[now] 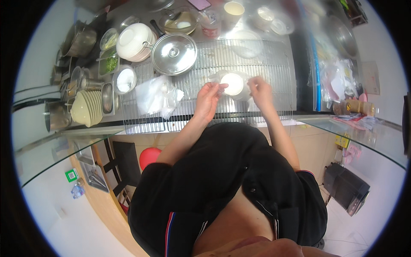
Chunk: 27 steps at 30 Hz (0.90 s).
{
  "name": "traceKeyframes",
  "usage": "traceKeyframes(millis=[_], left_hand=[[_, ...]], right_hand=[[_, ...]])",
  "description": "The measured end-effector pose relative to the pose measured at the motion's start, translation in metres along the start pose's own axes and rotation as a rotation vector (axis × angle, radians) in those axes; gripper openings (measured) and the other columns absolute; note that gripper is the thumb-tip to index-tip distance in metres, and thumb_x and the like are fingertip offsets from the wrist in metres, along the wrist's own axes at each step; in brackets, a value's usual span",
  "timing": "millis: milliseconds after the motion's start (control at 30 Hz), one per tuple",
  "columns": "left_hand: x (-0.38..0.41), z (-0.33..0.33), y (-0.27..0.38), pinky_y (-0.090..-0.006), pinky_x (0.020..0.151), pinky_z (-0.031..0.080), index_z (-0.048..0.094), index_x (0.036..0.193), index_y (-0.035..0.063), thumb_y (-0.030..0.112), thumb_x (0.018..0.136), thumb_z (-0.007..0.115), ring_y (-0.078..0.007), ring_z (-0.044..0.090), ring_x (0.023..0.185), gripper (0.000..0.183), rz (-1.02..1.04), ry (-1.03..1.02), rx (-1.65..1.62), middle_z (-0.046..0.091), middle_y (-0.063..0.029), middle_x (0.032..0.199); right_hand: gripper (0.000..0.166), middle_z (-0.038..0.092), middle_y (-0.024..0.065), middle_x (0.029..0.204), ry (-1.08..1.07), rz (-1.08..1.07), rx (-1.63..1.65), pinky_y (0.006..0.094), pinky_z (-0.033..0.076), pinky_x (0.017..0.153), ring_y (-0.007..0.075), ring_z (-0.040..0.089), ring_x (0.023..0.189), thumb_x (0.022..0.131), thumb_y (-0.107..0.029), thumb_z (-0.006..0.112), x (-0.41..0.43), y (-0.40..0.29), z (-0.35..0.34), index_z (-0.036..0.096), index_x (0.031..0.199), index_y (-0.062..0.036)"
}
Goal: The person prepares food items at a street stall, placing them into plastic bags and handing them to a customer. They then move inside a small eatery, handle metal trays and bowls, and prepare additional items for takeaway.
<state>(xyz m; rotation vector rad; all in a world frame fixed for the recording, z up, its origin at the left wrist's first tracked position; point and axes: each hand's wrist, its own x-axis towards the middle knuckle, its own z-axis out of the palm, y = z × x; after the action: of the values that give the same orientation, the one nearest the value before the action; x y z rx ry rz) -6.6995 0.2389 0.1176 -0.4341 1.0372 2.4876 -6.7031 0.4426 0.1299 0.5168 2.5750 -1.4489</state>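
Observation:
A round white-topped container [233, 84] sits in a thin clear plastic bag [241, 96] in front of me, above the wire rack [276, 74]. My left hand [207, 100] pinches the bag's left side, its thumb against the container's rim. On the other side, my right hand [260, 91] has its fingertips closed on the bag's right edge. Whether the container's base touches the rack cannot be seen. Left of my hands, a bunch of white plastic bags [157, 96] lies on the rack.
A lidded steel pan [173, 54] stands beyond my left hand. Near it are stacked white bowls [133, 41], a tray of chopped greens [110, 62] and a tub of white powder [125, 80]. Farther back stand a paper cup [233, 13] and a plastic cup [210, 24]. Glass panels [356, 138] edge the counter.

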Motion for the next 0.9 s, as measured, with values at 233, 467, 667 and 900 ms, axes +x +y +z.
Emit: traceKeyframes(millis=[233,467,667,900], left_hand=[[-0.001,0.030,0.004,-0.0258,0.084,0.042,0.053,0.117,-0.0010,0.013,0.090,0.059,-0.0102,0.055,0.094,0.031,-0.050,-0.162,0.492,0.066,-0.0104,0.102],[-0.003,0.033,0.007,-0.0314,0.085,0.042,0.072,0.087,0.0088,0.008,0.077,0.069,-0.0221,0.049,0.101,0.010,0.907,-0.066,1.420,0.054,-0.0094,0.108],[0.020,0.018,0.002,-0.0419,0.102,0.034,0.066,0.105,0.0069,0.010,0.078,0.069,-0.0271,0.050,0.114,0.027,0.712,-0.340,1.043,0.055,-0.0108,0.122],[0.037,0.032,-0.006,-0.0409,0.098,0.033,0.063,0.105,0.0073,0.013,0.069,0.071,-0.0246,0.056,0.096,0.038,0.816,-0.333,1.281,0.063,-0.0084,0.098]], right_hand=[[0.022,0.065,0.0187,0.083,-0.095,-0.114,-0.396,0.0403,0.050,0.076,0.0332,0.063,0.084,0.077,-0.018,0.066,0.002,0.038,0.020,0.064,0.090,0.0001],[0.021,0.060,0.0119,0.082,0.205,-0.399,0.090,0.0342,0.045,0.066,0.0253,0.055,0.070,0.073,-0.019,0.071,0.002,0.050,0.010,0.062,0.077,0.0004],[0.013,0.054,0.0053,0.077,-0.062,-0.321,0.309,0.0241,0.040,0.063,0.0125,0.049,0.068,0.075,-0.013,0.070,-0.010,-0.024,-0.009,0.061,0.075,-0.0025],[0.013,0.053,0.0072,0.082,0.103,-0.712,-0.241,0.0394,0.042,0.073,0.0278,0.052,0.082,0.069,-0.010,0.071,-0.011,-0.045,-0.004,0.061,0.076,-0.0045]])
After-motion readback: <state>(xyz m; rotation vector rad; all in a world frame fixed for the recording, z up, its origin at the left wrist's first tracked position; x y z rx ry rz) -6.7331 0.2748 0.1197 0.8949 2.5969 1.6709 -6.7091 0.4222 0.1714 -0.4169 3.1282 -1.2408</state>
